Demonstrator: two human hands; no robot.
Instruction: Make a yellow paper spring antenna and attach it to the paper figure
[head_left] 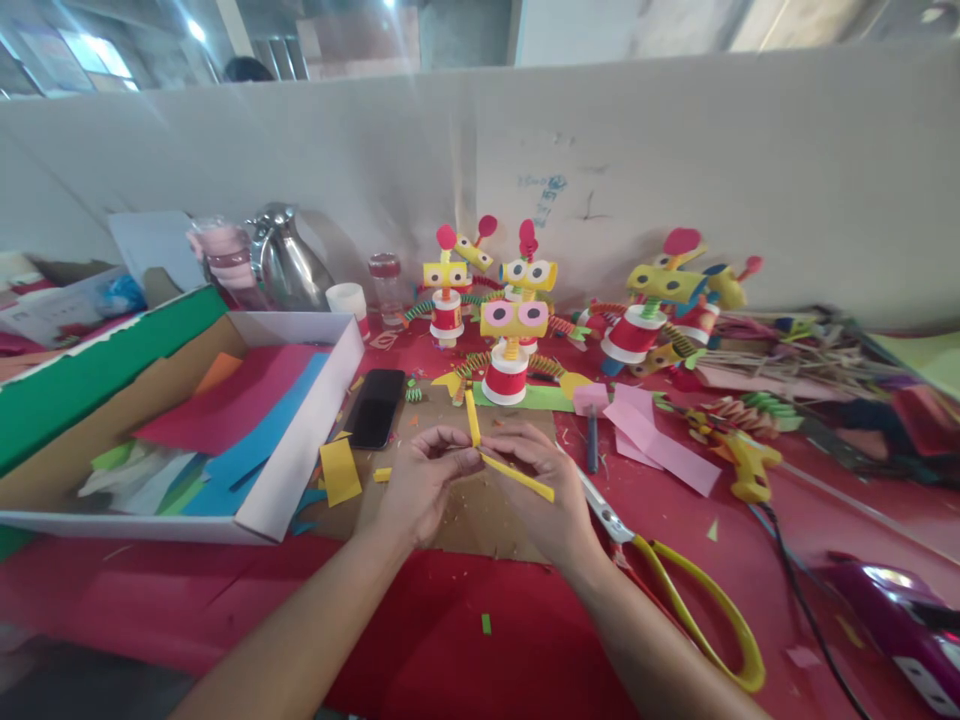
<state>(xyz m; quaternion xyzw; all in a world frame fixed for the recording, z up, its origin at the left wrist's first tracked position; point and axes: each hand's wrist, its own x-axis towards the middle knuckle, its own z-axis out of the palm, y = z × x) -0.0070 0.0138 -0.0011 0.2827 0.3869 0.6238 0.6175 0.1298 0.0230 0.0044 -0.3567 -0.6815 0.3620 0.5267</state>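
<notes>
Both hands, left (420, 490) & right (541, 492), pinch yellow strips (517, 476) over cardboard (480, 515) on red table (465, 640), white partition (675, 160) behind.

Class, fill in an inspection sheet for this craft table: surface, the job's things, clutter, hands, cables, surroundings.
Surface: red table with paper scraps; cardboard sheet under the hands.
Job's things: two yellow paper strips, crossed, pinched by both hands.
Clutter: scissors, phone, box of coloured paper, paper figures, glue gun, metal jug.
Hands: left hand and right hand both closed on the strips.
Cables: black cable running from the glue gun.
Surroundings: white partition behind the table.
</notes>
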